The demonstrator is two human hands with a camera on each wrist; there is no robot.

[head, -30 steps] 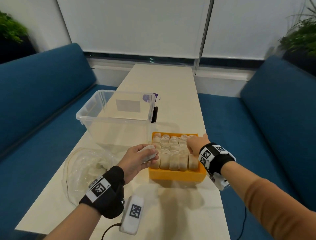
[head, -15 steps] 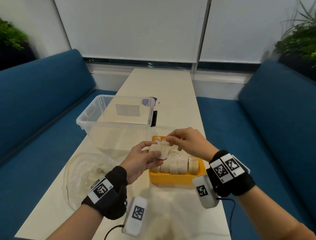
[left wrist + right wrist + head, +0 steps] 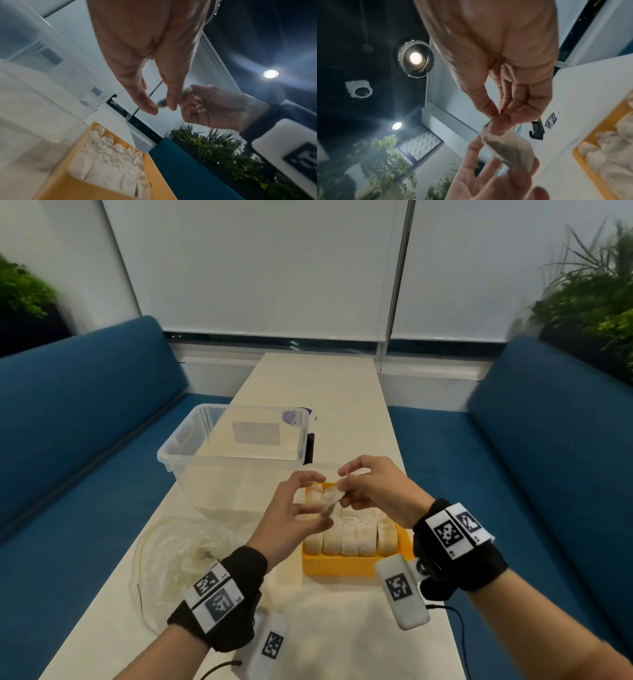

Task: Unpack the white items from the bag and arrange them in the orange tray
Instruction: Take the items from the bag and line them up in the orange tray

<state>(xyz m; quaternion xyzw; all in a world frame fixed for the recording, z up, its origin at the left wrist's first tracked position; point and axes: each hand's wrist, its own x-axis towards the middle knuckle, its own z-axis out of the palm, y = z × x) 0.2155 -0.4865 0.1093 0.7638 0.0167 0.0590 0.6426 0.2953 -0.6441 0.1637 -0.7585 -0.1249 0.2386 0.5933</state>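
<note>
The orange tray (image 3: 356, 565) (image 3: 155, 170) stands on the table, packed with rows of white packets (image 3: 356, 529) (image 3: 111, 162). Above its far left corner my right hand (image 3: 340, 489) (image 3: 496, 121) pinches the top corner of one white packet (image 3: 330, 501) (image 3: 508, 147) between thumb and forefinger. My left hand (image 3: 317, 501) (image 3: 162, 109) is just below it with straight, spread fingers (image 3: 488, 175). The packet's lower end lies against those fingers. The clear plastic bag (image 3: 174, 563) lies crumpled on the table to the left, with some white inside.
A clear plastic bin (image 3: 236, 446) stands behind the bag and left of the tray, a black clip (image 3: 310, 448) on its right side. Blue sofas (image 3: 85, 412) flank the narrow table (image 3: 342, 392). The table's right edge runs close to the tray.
My right hand left the packets in the tray and took the packet from my left hand. Both hands rose above the tray, and my left fingers loosened and straightened.
</note>
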